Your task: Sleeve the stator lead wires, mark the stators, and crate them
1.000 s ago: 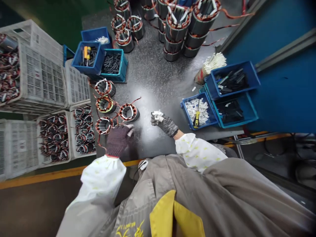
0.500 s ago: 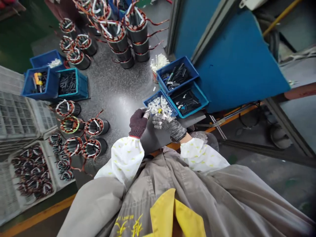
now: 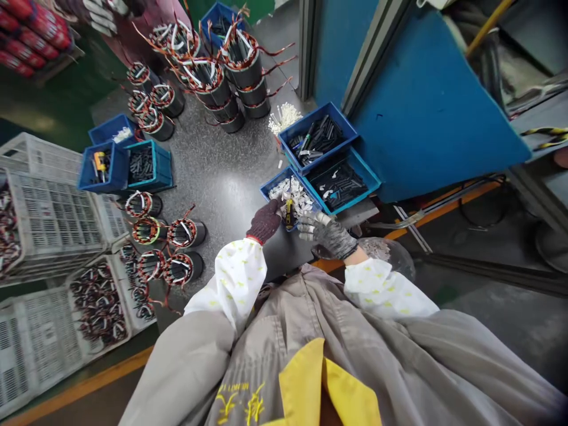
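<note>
My left hand (image 3: 265,220), in a dark maroon glove, reaches over the near rim of a small blue bin (image 3: 270,189) of white slips. Its curled fingers are beside a yellow-handled tool (image 3: 288,208) lying in the bin, and what they grip is hidden. My right hand (image 3: 327,235), in a grey knit glove, hovers at the bin's near right corner. Its fingers are curled around a few white slips (image 3: 322,218). Both sleeves are white with yellow specks.
Wound copper stators (image 3: 184,232) sit on the dark table (image 3: 222,171) to the left; taller ones (image 3: 242,59) are stacked at the back. Blue bins of black pieces (image 3: 317,139) stand right, more bins (image 3: 146,165) left. White crates (image 3: 48,219) flank the table. Another person's gloved hand (image 3: 102,12) shows top left.
My view swung right, away from the stators. Both hands moved from the table's front to the bin of white slips; the left hand went from a stator to the bin.
</note>
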`<state>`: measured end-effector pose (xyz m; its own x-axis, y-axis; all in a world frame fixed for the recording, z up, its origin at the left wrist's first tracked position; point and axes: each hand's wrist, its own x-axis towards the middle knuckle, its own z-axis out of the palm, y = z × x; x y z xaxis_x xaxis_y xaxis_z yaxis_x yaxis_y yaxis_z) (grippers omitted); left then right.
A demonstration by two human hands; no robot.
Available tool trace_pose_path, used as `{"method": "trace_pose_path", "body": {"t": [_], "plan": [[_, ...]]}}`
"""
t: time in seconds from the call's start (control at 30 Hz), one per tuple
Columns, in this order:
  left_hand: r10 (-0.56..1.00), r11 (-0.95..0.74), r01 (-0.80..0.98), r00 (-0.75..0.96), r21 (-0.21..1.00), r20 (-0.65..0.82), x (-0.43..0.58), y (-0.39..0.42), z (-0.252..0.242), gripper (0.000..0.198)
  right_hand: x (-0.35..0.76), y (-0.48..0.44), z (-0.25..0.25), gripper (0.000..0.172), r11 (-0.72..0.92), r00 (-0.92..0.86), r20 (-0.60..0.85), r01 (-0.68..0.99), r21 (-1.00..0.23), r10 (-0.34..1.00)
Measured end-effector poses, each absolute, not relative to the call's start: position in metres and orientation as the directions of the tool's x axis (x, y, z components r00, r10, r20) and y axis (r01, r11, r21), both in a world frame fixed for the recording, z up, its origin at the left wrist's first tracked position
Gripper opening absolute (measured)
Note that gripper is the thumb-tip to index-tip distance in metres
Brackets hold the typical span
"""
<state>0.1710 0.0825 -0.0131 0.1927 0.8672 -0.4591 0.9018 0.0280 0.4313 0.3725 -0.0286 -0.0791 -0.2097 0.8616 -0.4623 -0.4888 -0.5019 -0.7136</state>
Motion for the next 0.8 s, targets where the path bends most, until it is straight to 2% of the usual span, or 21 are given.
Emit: {"method": "trace_pose_path", "body": {"t": [0.07, 0.13, 0.23, 0.27, 0.33, 0.4, 0.5, 0.57, 0.63, 0.73, 0.8], "plan": [[0.852, 0.063, 0.902, 0.174, 0.427, -0.494, 0.171, 0.087, -0.018, 0.033, 0.366, -0.041, -0.094, 0.044, -0.517, -0.225, -0.472, -0.491, -0.701, 0.853], [0.858, 0.117, 0.9, 0.121, 0.419, -0.499, 0.173, 0.09, -0.024, 0.029, 0.347, -0.052, -0.107, 0.046, -0.549, -0.287, -0.469, -0.385, -0.742, 0.835], [0.874, 0.053, 0.926, 0.139, 0.375, -0.466, 0.175, 0.094, -0.033, 0.025, 0.3, -0.055, -0.12, 0.046, -0.417, -0.351, -0.402, 0.036, -0.908, 0.846], [0.877, -0.022, 0.93, 0.195, 0.368, -0.44, 0.173, 0.094, -0.036, 0.027, 0.283, -0.052, -0.123, 0.046, -0.33, -0.354, -0.373, 0.179, -0.927, 0.858], [0.866, -0.167, 0.908, 0.321, 0.384, -0.384, 0.162, 0.096, -0.042, 0.042, 0.251, -0.038, -0.129, 0.043, -0.196, -0.351, -0.334, 0.375, -0.906, 0.875], [0.866, -0.198, 0.883, 0.361, 0.426, -0.346, 0.142, 0.103, -0.046, 0.054, 0.227, -0.02, -0.135, 0.043, -0.145, -0.344, -0.318, 0.445, -0.884, 0.883], [0.907, -0.076, 0.881, 0.256, 0.467, -0.335, 0.104, 0.133, -0.049, 0.043, 0.21, 0.002, -0.151, 0.045, 0.001, -0.379, -0.255, 0.559, -0.829, 0.89], [0.928, -0.052, 0.901, 0.203, 0.431, -0.311, 0.077, 0.169, -0.047, 0.038, 0.207, 0.01, -0.169, 0.049, 0.18, -0.447, -0.188, 0.66, -0.729, 0.875], [0.949, -0.106, 0.923, 0.205, 0.37, -0.239, 0.056, 0.213, -0.043, 0.038, 0.208, 0.011, -0.191, 0.052, 0.335, -0.509, -0.101, 0.691, -0.64, 0.855], [0.964, -0.189, 0.943, 0.231, 0.275, -0.132, 0.041, 0.285, -0.037, 0.043, 0.209, 0.004, -0.221, 0.054, 0.412, -0.515, 0.004, 0.682, -0.604, 0.857], [0.962, -0.191, 0.956, 0.227, 0.221, -0.152, 0.042, 0.33, -0.036, 0.039, 0.209, -0.004, -0.234, 0.053, 0.417, -0.491, 0.044, 0.685, -0.597, 0.87]]}}
